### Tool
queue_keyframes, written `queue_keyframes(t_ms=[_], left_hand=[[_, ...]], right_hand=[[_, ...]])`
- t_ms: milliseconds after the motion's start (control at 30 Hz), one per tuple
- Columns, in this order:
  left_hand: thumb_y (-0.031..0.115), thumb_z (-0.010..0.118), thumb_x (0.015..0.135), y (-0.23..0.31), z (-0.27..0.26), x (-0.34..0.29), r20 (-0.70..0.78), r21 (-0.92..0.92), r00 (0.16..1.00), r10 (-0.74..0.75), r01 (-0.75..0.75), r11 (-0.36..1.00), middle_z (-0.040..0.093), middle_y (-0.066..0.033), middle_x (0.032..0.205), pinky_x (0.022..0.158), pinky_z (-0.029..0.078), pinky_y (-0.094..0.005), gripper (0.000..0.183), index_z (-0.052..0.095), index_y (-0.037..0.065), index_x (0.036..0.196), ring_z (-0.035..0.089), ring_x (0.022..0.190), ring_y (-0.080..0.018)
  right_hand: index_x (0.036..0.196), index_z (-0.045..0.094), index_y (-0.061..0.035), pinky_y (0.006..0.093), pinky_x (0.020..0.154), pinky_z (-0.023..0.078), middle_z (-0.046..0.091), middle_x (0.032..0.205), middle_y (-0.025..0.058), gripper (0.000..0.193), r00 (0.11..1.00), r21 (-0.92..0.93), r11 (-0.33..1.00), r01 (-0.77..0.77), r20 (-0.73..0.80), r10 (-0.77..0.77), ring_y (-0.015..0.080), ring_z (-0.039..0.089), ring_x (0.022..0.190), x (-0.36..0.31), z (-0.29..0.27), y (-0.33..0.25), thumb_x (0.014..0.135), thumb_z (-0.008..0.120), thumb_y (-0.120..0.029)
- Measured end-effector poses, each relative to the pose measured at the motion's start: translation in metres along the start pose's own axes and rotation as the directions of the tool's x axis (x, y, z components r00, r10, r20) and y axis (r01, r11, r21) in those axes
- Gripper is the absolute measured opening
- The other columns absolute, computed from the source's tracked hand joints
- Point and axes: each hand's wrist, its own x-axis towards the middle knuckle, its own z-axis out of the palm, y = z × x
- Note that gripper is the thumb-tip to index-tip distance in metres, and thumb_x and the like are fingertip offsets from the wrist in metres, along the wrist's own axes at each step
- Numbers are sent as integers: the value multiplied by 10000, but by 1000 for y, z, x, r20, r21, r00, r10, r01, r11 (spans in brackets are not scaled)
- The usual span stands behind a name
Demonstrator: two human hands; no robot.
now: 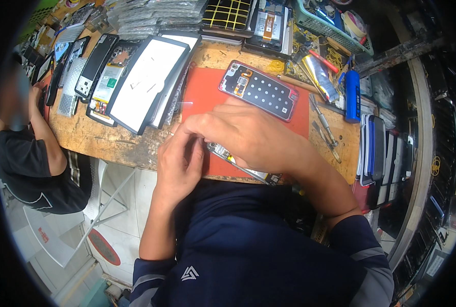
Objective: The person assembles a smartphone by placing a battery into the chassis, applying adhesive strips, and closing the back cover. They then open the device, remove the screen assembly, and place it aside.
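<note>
An opened phone [233, 159] with its inner board and battery showing lies slanted on the orange mat [202, 87] at the table's front edge. My right hand [246, 134] arches over it and hides much of it; its fingers are bent in, their tips out of sight. Curled beside the phone's left end is my left hand [179, 156], thumb toward the phone. The fingers of both hands meet there, and what they pinch is hidden. Beyond my hands lies a phone back cover [261, 89] with a reddish rim, white dots and an orange flex cable.
Phone frames and screens [146, 77] crowd the left, behind them plastic-sleeved parts [136, 20]. At right lie a screwdriver [324, 120], tweezers [326, 141], a blue cylinder [352, 96] and stacked phones [373, 153]. A green basket [335, 38] stands behind. A person [38, 163] sits at left.
</note>
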Motion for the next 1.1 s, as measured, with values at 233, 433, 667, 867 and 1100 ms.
queue_keyframes(t_ms=[233, 433, 667, 867, 1100], left_hand=[[-111, 637, 921, -1, -4, -3, 8, 32, 1000, 15, -16, 999, 718, -187, 1057, 836, 568, -413, 327, 670, -4, 1229, 739, 968, -379], [-100, 656, 925, 1, 5, -2, -180, 31, 983, 45, -40, 999, 735, -177, 1030, 810, 570, -400, 282, 696, -13, 1190, 741, 922, -321], [-71, 669, 940, 4, -56, 61, -400, 362, 885, 237, -85, 928, 761, -137, 1009, 826, 560, -369, 182, 745, -12, 1094, 726, 887, -258], [19, 681, 966, -31, -60, 139, 14, 574, 968, 250, -213, 790, 750, -191, 1003, 873, 559, -471, 179, 783, -5, 1112, 722, 956, -414], [100, 667, 959, -36, -53, 146, 100, 731, 961, 258, -247, 636, 736, -182, 1008, 902, 554, -513, 142, 780, 24, 996, 711, 988, -406]], right_hand=[[1276, 642, -36, 401, 790, 506, 713, 928, 98, 323, 998, -65, 998, -10, 57, 14, 289, 717, 870, 5, -2, -7, 955, 635, -74], [1260, 638, -25, 412, 801, 512, 686, 950, 111, 336, 993, -193, 980, -51, 92, 70, 297, 689, 893, 7, -4, -9, 930, 671, -85], [999, 695, -44, 382, 691, 447, 636, 824, 68, 232, 997, -376, 926, -45, -73, 19, 244, 639, 741, 6, 1, -14, 870, 842, -168], [999, 693, -43, 383, 705, 444, 652, 864, 74, 199, 994, -344, 939, -22, -110, -17, 256, 638, 771, 5, 2, -14, 866, 824, -112], [1067, 670, -43, 382, 755, 444, 616, 907, 72, 220, 996, -433, 898, -73, 8, 85, 247, 636, 861, -1, -8, -24, 897, 776, -134]])
